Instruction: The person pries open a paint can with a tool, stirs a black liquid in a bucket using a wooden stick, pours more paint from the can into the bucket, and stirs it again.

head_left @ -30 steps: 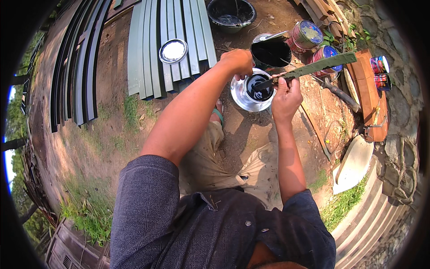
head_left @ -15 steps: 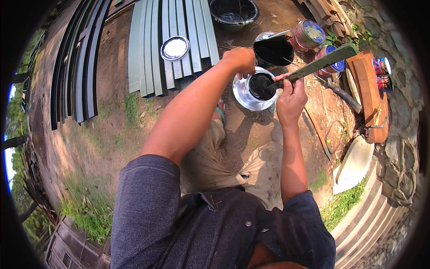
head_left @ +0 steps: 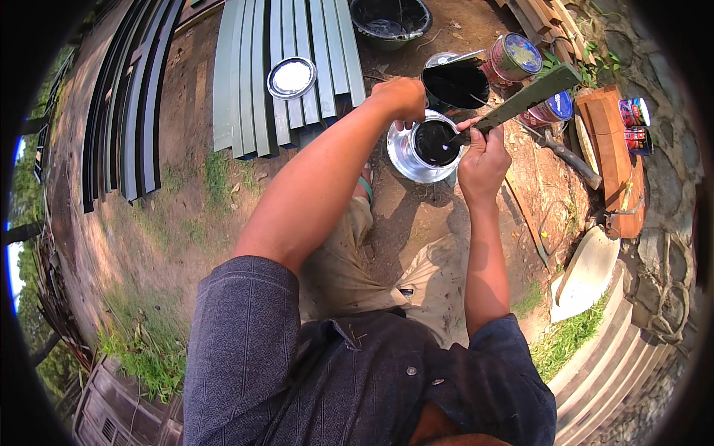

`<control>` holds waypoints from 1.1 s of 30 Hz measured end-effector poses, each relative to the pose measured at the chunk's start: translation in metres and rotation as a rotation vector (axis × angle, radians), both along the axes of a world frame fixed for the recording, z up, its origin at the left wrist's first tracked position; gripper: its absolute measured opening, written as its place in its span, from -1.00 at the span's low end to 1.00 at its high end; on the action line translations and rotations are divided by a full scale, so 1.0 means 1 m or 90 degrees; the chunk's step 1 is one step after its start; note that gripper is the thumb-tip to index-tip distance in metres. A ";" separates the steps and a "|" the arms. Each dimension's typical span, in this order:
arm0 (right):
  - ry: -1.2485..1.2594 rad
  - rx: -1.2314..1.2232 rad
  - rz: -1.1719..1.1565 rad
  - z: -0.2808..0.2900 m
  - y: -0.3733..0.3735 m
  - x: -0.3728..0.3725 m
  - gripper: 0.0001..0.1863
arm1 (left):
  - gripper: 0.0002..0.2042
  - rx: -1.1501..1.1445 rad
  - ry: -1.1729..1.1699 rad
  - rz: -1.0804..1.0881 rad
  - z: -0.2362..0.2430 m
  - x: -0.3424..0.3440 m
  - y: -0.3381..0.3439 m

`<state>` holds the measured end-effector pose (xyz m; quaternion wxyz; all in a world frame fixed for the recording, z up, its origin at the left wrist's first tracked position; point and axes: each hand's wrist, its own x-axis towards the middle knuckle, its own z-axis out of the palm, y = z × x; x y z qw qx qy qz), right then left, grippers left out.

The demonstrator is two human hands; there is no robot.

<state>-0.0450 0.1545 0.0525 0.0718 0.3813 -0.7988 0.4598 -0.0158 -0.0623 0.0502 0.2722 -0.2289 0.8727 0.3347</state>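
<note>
A silver metal paint can (head_left: 400,163) stands on the ground ahead of me, with black paint (head_left: 437,144) inside. My left hand (head_left: 401,100) has its fingers curled over the can's left far rim. Pinched between thumb and fingers of my right hand (head_left: 484,160) is a long flat stick (head_left: 524,98), dark green and smeared with paint. It slants up to the right, its lower end at the can's mouth; whether that end touches the paint I cannot tell. Just beyond the can sits a dark bucket (head_left: 455,83) with a flat blade-like piece across its rim.
A round lid (head_left: 291,78) lies on grey-green metal tubes (head_left: 242,82); darker tubes (head_left: 141,97) lie further left. A black basin (head_left: 390,22) is at the back. Used paint cans (head_left: 515,56), a branch (head_left: 569,157) and wooden planks (head_left: 606,141) line the right, beside a stone wall (head_left: 662,186).
The stick's far end has swung slightly left and away from me, and its lower end has shifted within the can's mouth. My left hand keeps its place on the rim.
</note>
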 end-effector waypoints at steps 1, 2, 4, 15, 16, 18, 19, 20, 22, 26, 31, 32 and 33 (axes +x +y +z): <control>-0.059 -0.025 -0.014 -0.001 0.000 0.001 -0.89 | -0.84 -0.001 -0.001 -0.004 0.000 -0.001 0.000; -0.119 -0.051 -0.028 -0.004 0.000 0.002 -0.89 | -0.84 -0.001 -0.002 -0.007 0.001 -0.002 0.000; -0.221 -0.148 -0.023 -0.012 -0.007 0.005 -0.90 | -0.83 -0.010 -0.006 -0.007 0.000 -0.003 0.000; -0.015 -0.081 0.138 -0.012 -0.012 -0.014 -0.74 | -0.78 0.001 -0.008 -0.009 0.002 -0.002 -0.001; 0.053 -0.033 0.099 -0.008 -0.008 -0.016 -0.78 | -0.78 0.004 -0.008 -0.007 0.001 -0.002 -0.001; -0.010 -0.020 0.013 -0.003 -0.004 -0.012 -0.82 | -0.80 0.008 -0.010 -0.003 0.001 -0.001 -0.001; -0.041 -0.013 -0.032 -0.001 -0.002 -0.010 -0.83 | -0.81 0.009 -0.011 -0.002 -0.001 -0.002 -0.001; -0.081 -0.028 -0.081 0.000 -0.003 -0.006 -0.91 | -0.82 0.009 -0.012 -0.001 -0.002 -0.003 -0.002; -0.160 -0.131 -0.083 -0.012 -0.008 -0.003 -0.92 | -0.84 0.002 -0.007 -0.005 -0.004 -0.003 -0.002; -0.147 -0.225 0.039 -0.030 -0.014 -0.007 -0.92 | -0.87 -0.006 0.005 -0.015 -0.004 -0.006 -0.001; 0.001 -0.071 0.184 -0.017 -0.018 -0.008 -0.75 | -0.88 -0.004 -0.002 -0.004 -0.004 -0.003 -0.003; -0.005 -0.068 0.202 -0.018 -0.016 -0.010 -0.65 | -0.88 -0.004 -0.001 0.002 -0.003 -0.003 -0.002; 0.009 -0.075 0.174 -0.019 -0.015 -0.013 -0.69 | -0.88 0.000 0.000 0.000 -0.002 -0.003 -0.002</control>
